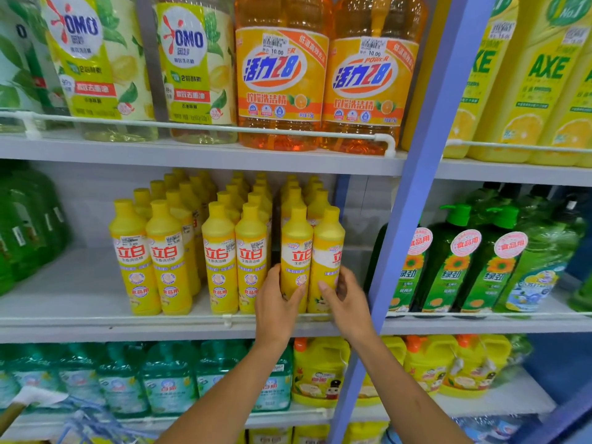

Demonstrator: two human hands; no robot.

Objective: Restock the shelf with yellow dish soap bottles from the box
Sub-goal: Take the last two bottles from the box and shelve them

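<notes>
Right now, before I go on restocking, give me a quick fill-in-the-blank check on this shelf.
The front row of yellow bottles holds ____ bottles. The left hand grips the fifth bottle and the right hand grips the last bottle, both at the row's ____ end. The two big bottles on the upper shelf are ____.
Missing words: six; right; orange.

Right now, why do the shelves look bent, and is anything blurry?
Head view: the wide-angle lens bows the grey metal shelf edge and leans the blue upright post; green plastic bottles at far left blur; the gripped yellow plastic dish soap bottles look sharp, evenly lit.
</notes>
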